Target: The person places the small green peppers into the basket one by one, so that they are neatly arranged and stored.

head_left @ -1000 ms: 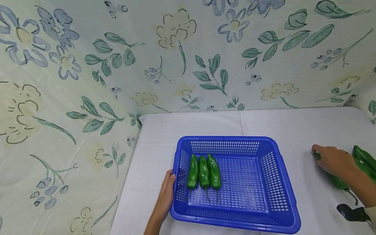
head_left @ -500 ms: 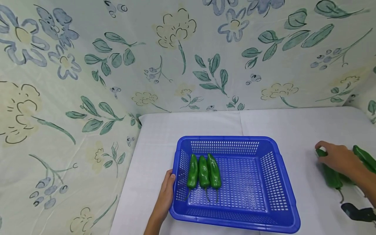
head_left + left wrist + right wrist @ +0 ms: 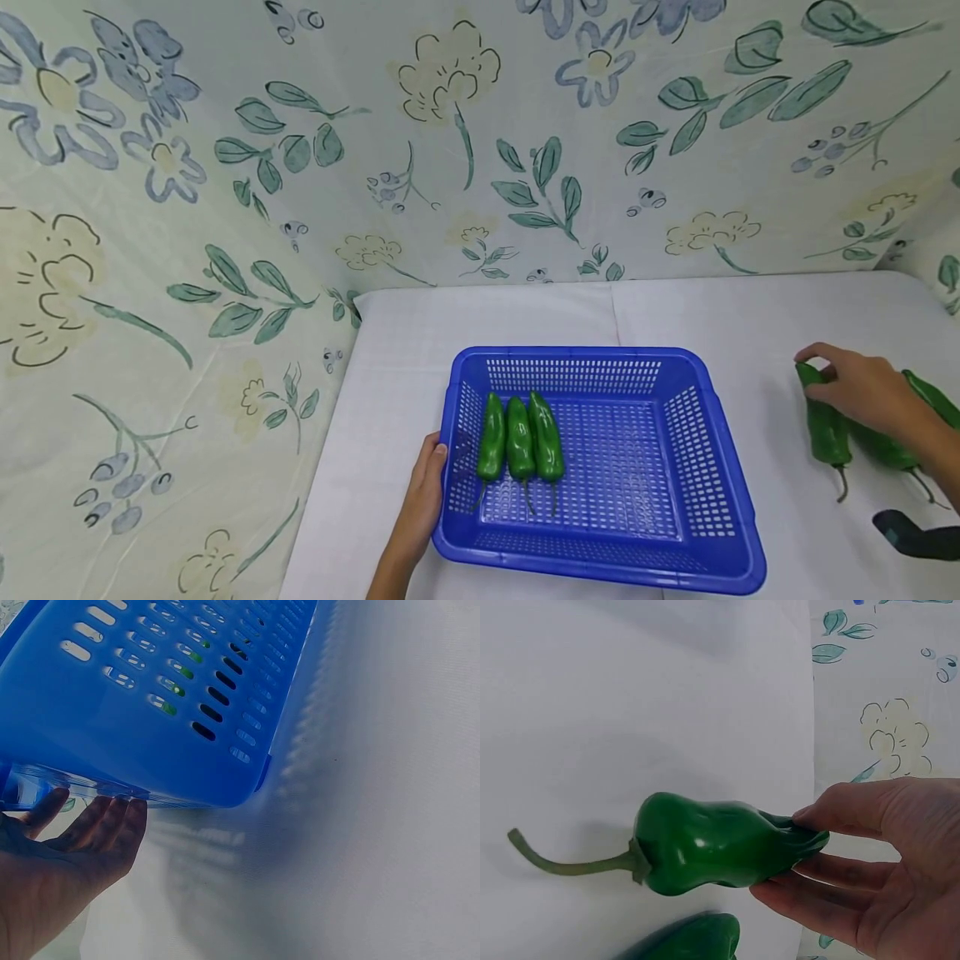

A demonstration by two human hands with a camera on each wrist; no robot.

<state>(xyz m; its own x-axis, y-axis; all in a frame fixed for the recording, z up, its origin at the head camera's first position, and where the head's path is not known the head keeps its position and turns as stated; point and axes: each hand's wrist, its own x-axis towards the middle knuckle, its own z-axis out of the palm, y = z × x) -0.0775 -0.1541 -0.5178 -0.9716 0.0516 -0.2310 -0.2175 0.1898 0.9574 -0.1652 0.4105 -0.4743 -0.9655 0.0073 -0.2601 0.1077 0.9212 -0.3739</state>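
Note:
My right hand (image 3: 870,392) pinches the tip end of a green chili pepper (image 3: 828,433), thumb on one side and fingers on the other, in the right wrist view as well. Its stem points away from the hand. A second green pepper (image 3: 885,448) lies just right of it, with another pepper (image 3: 930,396) partly behind the hand and forearm. At the left side of a blue plastic basket (image 3: 600,575), my left hand (image 3: 423,496) holds the rim. Inside the basket, three green peppers (image 3: 520,442) lie side by side on the left, stems toward me.
A white cloth (image 3: 750,325) covers the table under the basket and peppers. Behind and to the left hangs a floral curtain (image 3: 450,150). A black strap-like piece (image 3: 915,537) shows near the right forearm, at the right edge.
The right hand has drawn one pepper leftward, away from the others, and its tip now shows between thumb and fingers. The left hand and basket have stayed in place.

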